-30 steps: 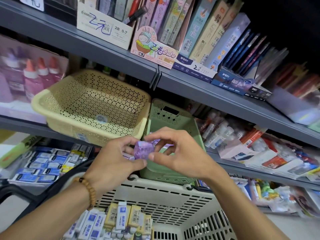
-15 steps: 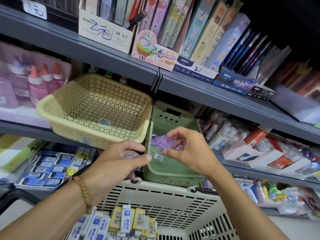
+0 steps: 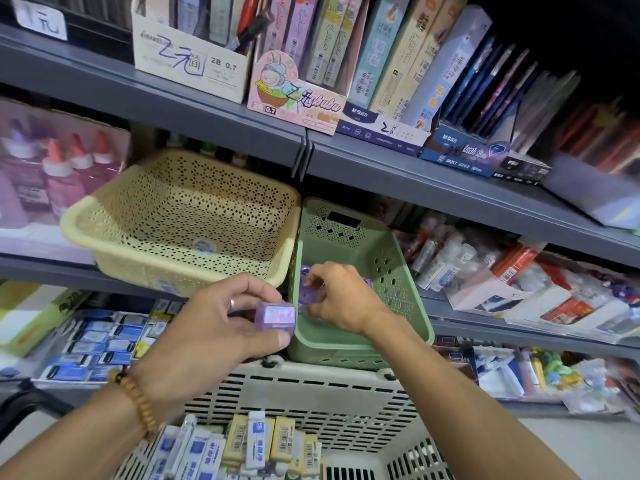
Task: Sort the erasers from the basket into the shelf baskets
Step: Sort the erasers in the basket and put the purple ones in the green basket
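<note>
My left hand [image 3: 214, 323] pinches a purple eraser [image 3: 277, 317] between thumb and fingers, just left of the green shelf basket [image 3: 398, 271]. My right hand [image 3: 341, 297] reaches down inside that green basket, fingers curled over purple erasers [image 3: 306, 289] lying there; whether it still holds one is hidden. An empty cream perforated basket [image 3: 180, 220] sits tilted on the shelf to the left. Below my arms, the white slotted shopping basket [image 3: 311, 393] holds several yellow and blue-white erasers [image 3: 259, 441].
A grey shelf edge [image 3: 415, 174] runs above the baskets, carrying boxes of pencil leads [image 3: 194, 57]. Glue bottles [image 3: 72, 174] stand at the left, packaged stationery [image 3: 519, 282] at the right, and blue-labelled erasers [image 3: 97, 341] fill the lower left shelf.
My right hand has dropped deeper into the green basket with the purple erasers. My left hand has turned so its purple eraser now shows beside the basket.
</note>
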Action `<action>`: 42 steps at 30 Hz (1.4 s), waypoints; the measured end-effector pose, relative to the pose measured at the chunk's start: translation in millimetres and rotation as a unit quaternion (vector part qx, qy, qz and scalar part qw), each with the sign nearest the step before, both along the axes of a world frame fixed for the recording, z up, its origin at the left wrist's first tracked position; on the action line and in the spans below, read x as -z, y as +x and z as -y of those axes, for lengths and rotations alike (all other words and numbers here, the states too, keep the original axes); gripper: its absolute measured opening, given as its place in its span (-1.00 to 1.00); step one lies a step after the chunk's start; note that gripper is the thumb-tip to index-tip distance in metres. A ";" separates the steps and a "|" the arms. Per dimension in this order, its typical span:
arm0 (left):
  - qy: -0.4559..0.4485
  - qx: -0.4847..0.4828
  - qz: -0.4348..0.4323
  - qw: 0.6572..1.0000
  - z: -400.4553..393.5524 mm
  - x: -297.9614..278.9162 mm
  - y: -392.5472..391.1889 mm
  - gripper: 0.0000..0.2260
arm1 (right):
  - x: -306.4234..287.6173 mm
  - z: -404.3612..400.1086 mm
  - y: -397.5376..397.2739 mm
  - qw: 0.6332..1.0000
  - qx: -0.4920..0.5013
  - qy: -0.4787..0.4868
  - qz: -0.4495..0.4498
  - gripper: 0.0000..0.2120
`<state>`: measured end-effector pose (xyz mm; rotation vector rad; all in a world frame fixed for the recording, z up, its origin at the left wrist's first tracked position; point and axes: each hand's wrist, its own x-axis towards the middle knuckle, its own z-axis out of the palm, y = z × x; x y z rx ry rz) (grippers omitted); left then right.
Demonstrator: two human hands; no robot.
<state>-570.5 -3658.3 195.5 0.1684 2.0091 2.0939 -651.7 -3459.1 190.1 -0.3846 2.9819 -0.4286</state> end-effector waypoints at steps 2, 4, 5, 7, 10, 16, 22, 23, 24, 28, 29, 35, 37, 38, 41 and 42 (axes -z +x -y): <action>0.005 -0.008 -0.002 1.000 -1.9 0.4 0.0 -0.74 | 1.3 -0.4 1.3 1.000 0.010 -0.006 -0.002 -0.75; 0.039 -0.022 0.026 0.999 -4.9 0.5 -0.1 -0.71 | -0.8 -1.0 4.2 1.000 0.012 -0.011 0.001 -0.76; 0.058 -0.031 0.046 0.997 -6.4 0.6 -0.2 -0.64 | -3.6 -1.2 6.4 1.000 0.010 -0.006 -0.004 -0.76; 0.073 -0.053 0.084 0.992 -9.0 -1.4 -0.5 -0.53 | -12.4 -1.3 13.1 0.999 0.012 -0.015 -0.035 -0.78; 0.057 -0.085 0.118 0.988 -9.2 -5.5 -0.7 -0.49 | -30.6 2.6 35.6 0.981 0.022 -0.183 -0.061 -0.83; 0.050 -0.082 0.144 0.985 -10.7 -4.3 -0.5 -0.41 | -52.1 24.3 79.1 0.953 -0.076 -0.294 0.006 -0.66; 0.045 -0.067 0.142 0.987 -21.0 -0.3 3.3 -0.47 | -42.9 20.1 79.7 0.973 -0.101 -0.199 -0.057 -0.71; 0.037 -0.076 0.135 0.987 -22.3 0.7 3.1 -0.53 | -42.2 14.7 76.3 0.974 -0.099 -0.194 -0.061 -0.74; 0.022 -0.093 0.122 0.988 -23.4 2.3 2.8 -0.62 | -42.2 6.3 70.7 0.976 -0.081 -0.192 -0.063 -0.76; -0.082 -0.129 0.027 0.988 -22.3 14.1 4.8 -0.90 | -39.0 -38.5 38.9 0.991 0.066 -0.109 -0.034 -0.78; -0.097 -0.128 0.016 0.987 -21.9 16.7 6.1 -0.91 | -34.7 -45.3 31.7 0.993 0.084 -0.077 -0.022 -0.79; -0.105 -0.126 -0.001 0.986 -24.9 20.7 11.5 -0.95 | -10.5 -36.3 6.8 0.997 0.065 -0.028 0.026 -0.82; -0.111 -0.128 -0.007 0.985 -25.2 21.1 12.0 -0.95 | -4.6 -29.8 4.2 0.998 0.059 -0.008 0.034 -0.82; -0.114 -0.129 -0.011 0.985 -25.5 21.0 12.0 -0.95 | -2.3 -27.3 4.2 0.998 0.058 0.001 0.037 -0.84; -0.119 -0.135 -0.025 0.983 -27.9 19.4 12.5 -0.95 | -4.6 -26.0 8.3 0.997 0.073 -0.009 0.037 -0.78; -0.121 -0.137 -0.032 0.983 -28.9 18.4 13.4 -0.95 | -8.8 -27.4 11.2 0.996 0.079 -0.019 0.023 -0.75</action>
